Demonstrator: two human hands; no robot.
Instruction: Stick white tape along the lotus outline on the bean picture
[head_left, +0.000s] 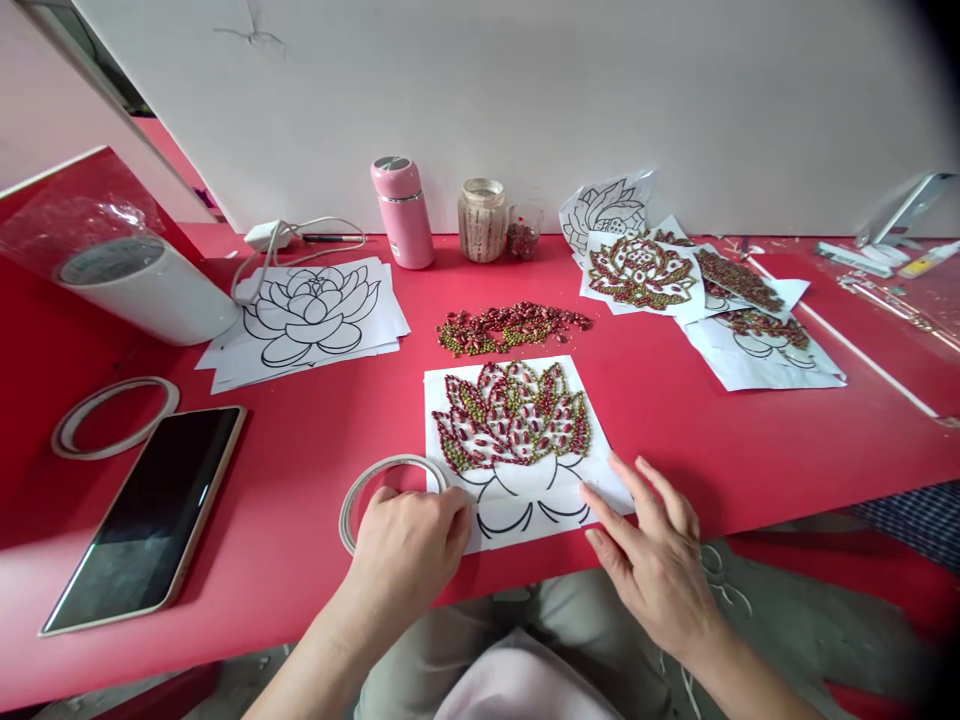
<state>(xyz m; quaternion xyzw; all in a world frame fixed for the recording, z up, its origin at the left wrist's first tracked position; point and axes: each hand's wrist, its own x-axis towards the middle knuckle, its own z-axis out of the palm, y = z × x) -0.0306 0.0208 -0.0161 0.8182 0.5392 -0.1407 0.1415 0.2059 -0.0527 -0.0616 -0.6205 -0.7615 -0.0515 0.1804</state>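
A white sheet with a lotus drawing (517, 512) lies in front of me. Red beans and green mung beans (517, 415) cover its upper petals, while the lower petals show bare black outlines. A pale strip, apparently tape, crosses those lower lines. My left hand (412, 540) is closed on a roll of tape (349, 510) at the sheet's lower left edge; its fingertips are mostly hidden. On the sheet's right edge rests my right hand (652, 555), fingers spread and touching the paper, holding nothing.
Loose beans (510, 328) lie beyond the sheet. Lotus printouts (311, 315), a phone (146, 520), another tape roll (112, 415) and a white cylinder (161, 295) are leftward. A pink flask (403, 215) and jar (482, 222) stand behind; bean-covered sheets (641, 275) lie right.
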